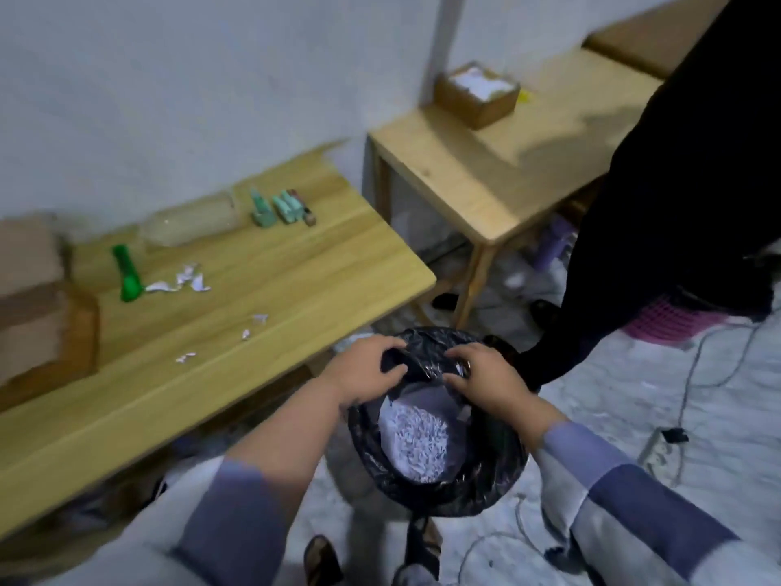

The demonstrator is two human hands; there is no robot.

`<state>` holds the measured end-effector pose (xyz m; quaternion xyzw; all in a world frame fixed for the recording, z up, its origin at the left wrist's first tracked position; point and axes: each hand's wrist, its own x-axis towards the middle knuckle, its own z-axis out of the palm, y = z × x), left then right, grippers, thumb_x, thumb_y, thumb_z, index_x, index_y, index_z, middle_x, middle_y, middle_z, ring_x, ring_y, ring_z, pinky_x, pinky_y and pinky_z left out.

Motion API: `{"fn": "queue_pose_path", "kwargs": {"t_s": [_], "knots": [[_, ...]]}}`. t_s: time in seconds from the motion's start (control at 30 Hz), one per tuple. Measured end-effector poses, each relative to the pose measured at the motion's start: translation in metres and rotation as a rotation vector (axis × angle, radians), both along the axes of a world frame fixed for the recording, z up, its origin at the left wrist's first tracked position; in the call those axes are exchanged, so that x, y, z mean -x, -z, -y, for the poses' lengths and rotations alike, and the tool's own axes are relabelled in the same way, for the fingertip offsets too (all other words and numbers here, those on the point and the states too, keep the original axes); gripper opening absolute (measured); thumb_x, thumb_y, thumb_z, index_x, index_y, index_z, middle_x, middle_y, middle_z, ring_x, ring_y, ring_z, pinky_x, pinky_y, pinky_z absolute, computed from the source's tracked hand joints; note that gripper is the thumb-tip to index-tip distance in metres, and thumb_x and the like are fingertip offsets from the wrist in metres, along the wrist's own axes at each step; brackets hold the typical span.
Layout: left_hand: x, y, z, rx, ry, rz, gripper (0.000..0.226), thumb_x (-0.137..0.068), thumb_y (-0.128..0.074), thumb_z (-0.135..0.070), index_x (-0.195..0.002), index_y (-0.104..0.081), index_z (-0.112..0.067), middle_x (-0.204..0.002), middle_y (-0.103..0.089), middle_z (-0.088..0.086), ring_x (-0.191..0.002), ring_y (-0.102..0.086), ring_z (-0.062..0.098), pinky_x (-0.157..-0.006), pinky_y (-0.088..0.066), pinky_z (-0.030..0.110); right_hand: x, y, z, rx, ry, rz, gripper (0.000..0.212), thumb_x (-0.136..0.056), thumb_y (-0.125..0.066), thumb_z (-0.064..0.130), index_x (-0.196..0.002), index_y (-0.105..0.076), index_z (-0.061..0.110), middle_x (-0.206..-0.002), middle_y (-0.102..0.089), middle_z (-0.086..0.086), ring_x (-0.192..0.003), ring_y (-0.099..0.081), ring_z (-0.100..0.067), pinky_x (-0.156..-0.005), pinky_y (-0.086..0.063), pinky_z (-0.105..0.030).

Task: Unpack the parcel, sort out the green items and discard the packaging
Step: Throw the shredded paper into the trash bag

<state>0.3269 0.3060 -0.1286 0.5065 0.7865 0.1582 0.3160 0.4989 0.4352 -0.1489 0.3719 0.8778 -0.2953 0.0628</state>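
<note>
A bin lined with a black bag [498,480] stands on the floor below me, with white shredded paper [416,441] inside. My left hand [363,367] and my right hand [481,376] both grip the far rim of the black bag, pinching its plastic. On the wooden table [262,315] to the left lie a bright green tube [125,273], two pale green items [274,207] near the wall, and a clear plastic wrapper [190,224]. Several white paper scraps [190,281] are scattered on the tabletop. An open cardboard box [38,306] sits at the table's left edge.
A second wooden table [498,162] at the back right carries a small brown box with white filling [477,95]. A person in black [676,205] stands right of the bin. A pink basket [672,323], cables and a power strip [659,450] lie on the floor.
</note>
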Motion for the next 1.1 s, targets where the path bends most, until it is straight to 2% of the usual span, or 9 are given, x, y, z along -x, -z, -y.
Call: {"fn": "queue_pose_path", "kwargs": {"t_s": [0.17, 0.47, 0.53, 0.63, 0.73, 0.8, 0.87, 0.97, 1.1], "knots": [[0.032, -0.023, 0.041, -0.072, -0.190, -0.054, 0.042, -0.090, -0.060, -0.033, -0.129, -0.057, -0.018, -0.135, -0.054, 0.003, -0.126, -0.047, 0.020, -0.099, -0.033, 0.023, 0.056, -0.034, 0.005, -0.082, -0.168, -0.064, 0.040, -0.086, -0.060, 0.039, -0.122, -0.057, 0.020, -0.121, -0.058, -0.006, -0.116, -0.052, -0.027, -0.096, -0.046, -0.039], [0.095, -0.005, 0.140, -0.049, -0.551, -0.243, 0.058, -0.084, -0.059, -0.046, -0.137, -0.047, -0.024, -0.151, -0.036, 0.001, -0.141, -0.027, 0.020, -0.114, -0.023, 0.032, 0.162, -0.032, 0.044, -0.193, -0.478, -0.064, 0.039, -0.091, -0.051, 0.041, -0.125, -0.054, 0.023, -0.130, -0.051, -0.006, -0.121, -0.043, -0.028, -0.098, -0.043, -0.042], [0.111, 0.005, 0.159, -0.027, -0.592, -0.294, 0.064, -0.087, -0.055, -0.048, -0.143, -0.038, -0.021, -0.154, -0.031, 0.003, -0.144, -0.021, 0.021, -0.117, -0.018, 0.034, 0.185, -0.023, 0.059, -0.219, -0.512, -0.046, 0.048, -0.089, -0.051, 0.047, -0.133, -0.046, 0.026, -0.141, -0.042, -0.006, -0.131, -0.035, -0.029, -0.106, -0.036, -0.043], [0.135, 0.020, 0.182, 0.019, -0.657, -0.329, 0.065, -0.095, -0.043, -0.047, -0.149, -0.023, -0.018, -0.159, -0.018, 0.001, -0.147, -0.012, 0.019, -0.118, -0.016, 0.042, 0.220, -0.007, 0.085, -0.201, -0.528, -0.006, 0.076, -0.083, -0.041, 0.067, -0.146, -0.020, 0.032, -0.158, -0.013, -0.008, -0.146, -0.008, -0.031, -0.117, -0.011, -0.050], [0.159, 0.031, 0.198, 0.066, -0.689, -0.341, 0.062, -0.098, -0.030, -0.046, -0.151, -0.018, -0.016, -0.160, -0.015, 0.000, -0.147, -0.012, 0.018, -0.118, -0.017, 0.046, 0.252, 0.011, 0.117, -0.242, -0.548, -0.019, 0.095, -0.069, -0.021, 0.082, -0.149, -0.002, 0.034, -0.160, 0.006, -0.009, -0.146, 0.009, -0.035, -0.114, 0.002, -0.058], [0.173, 0.035, 0.206, 0.042, -0.662, -0.381, 0.062, -0.094, -0.030, -0.044, -0.145, -0.035, -0.010, -0.153, -0.034, 0.006, -0.141, -0.032, 0.024, -0.109, -0.033, 0.055, 0.275, 0.021, 0.137, -0.295, -0.550, -0.048, 0.095, -0.070, -0.022, 0.083, -0.148, 0.000, 0.035, -0.159, 0.010, -0.008, -0.145, 0.012, -0.038, -0.113, 0.005, -0.060], [0.187, 0.043, 0.210, 0.015, -0.601, -0.421, 0.060, -0.091, -0.033, -0.041, -0.140, -0.044, -0.007, -0.148, -0.043, 0.009, -0.136, -0.041, 0.028, -0.104, -0.038, 0.058, 0.301, 0.025, 0.152, -0.319, -0.510, -0.111, 0.094, -0.071, -0.028, 0.083, -0.148, -0.003, 0.035, -0.160, 0.008, -0.007, -0.145, 0.011, -0.038, -0.114, 0.005, -0.060], [0.195, 0.051, 0.212, -0.021, -0.598, -0.450, 0.060, -0.093, -0.029, -0.041, -0.146, -0.035, -0.013, -0.155, -0.031, 0.002, -0.144, -0.025, 0.020, -0.113, -0.023, 0.048, 0.342, 0.027, 0.159, -0.321, -0.466, -0.148, 0.090, -0.075, -0.031, 0.080, -0.148, 0.000, 0.038, -0.160, 0.010, -0.006, -0.144, 0.013, -0.040, -0.114, 0.005, -0.059], [0.195, 0.056, 0.210, -0.023, -0.608, -0.462, 0.058, -0.095, -0.028, -0.041, -0.149, -0.029, -0.018, -0.157, -0.024, -0.003, -0.146, -0.016, 0.014, -0.115, -0.024, 0.042, 0.387, 0.026, 0.146, -0.348, -0.540, -0.192, 0.077, -0.079, -0.033, 0.075, -0.145, -0.004, 0.047, -0.160, 0.006, -0.002, -0.143, 0.010, -0.044, -0.112, 0.003, -0.061]]}}
